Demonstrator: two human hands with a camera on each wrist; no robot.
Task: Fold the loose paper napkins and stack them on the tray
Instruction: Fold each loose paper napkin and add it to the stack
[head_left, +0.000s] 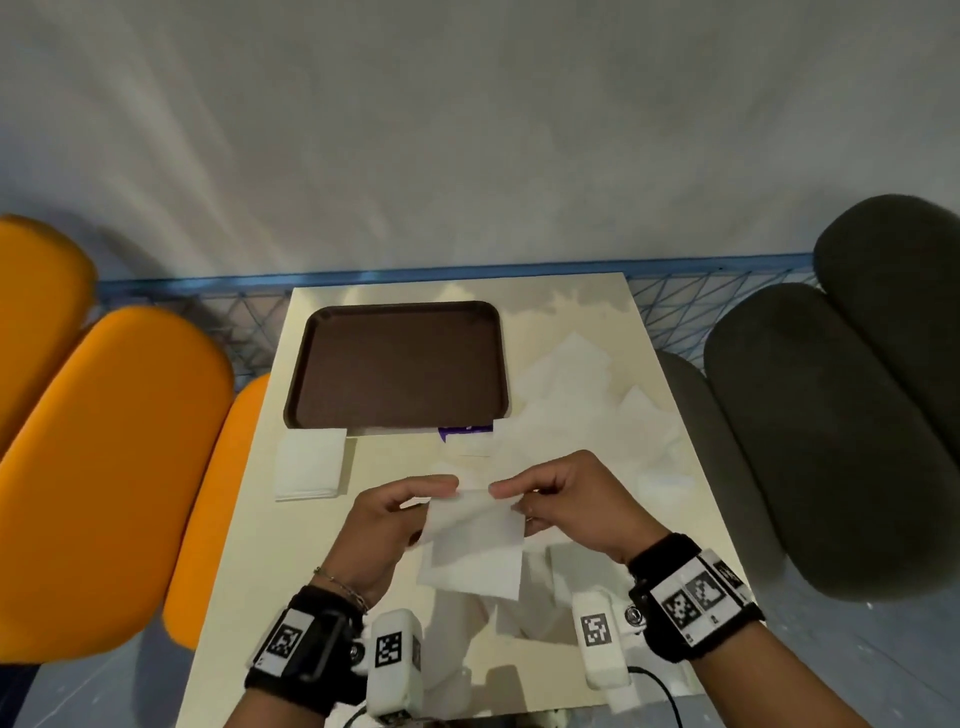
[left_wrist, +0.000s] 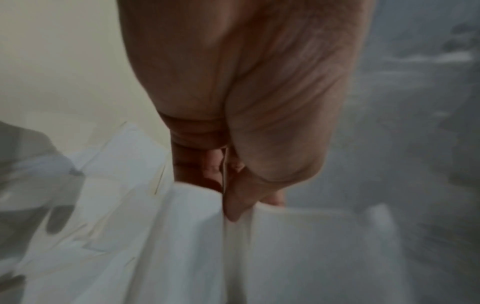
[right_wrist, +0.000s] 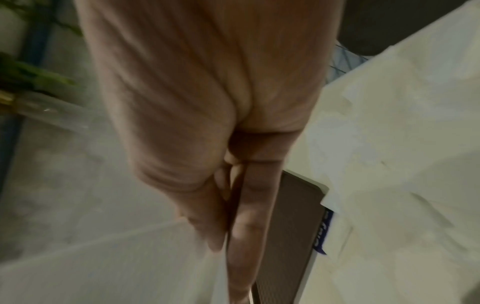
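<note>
At lower centre, a napkin (head_left: 475, 540) is pinched by its top edge between left hand (head_left: 387, 512) and right hand (head_left: 563, 501); corners should be matched squarely before creasing.

Standing at left of the cream table (head_left: 322, 551): orange padded seats (head_left: 114, 467). Standing at right: dark grey padded seats (head_left: 831, 415). Running behind the far table edge: blue mesh railing (head_left: 691, 306). Filling the background: grey wall (head_left: 467, 130). Showing blurred in right wrist view: green foliage (right_wrist: 28, 74).
</note>
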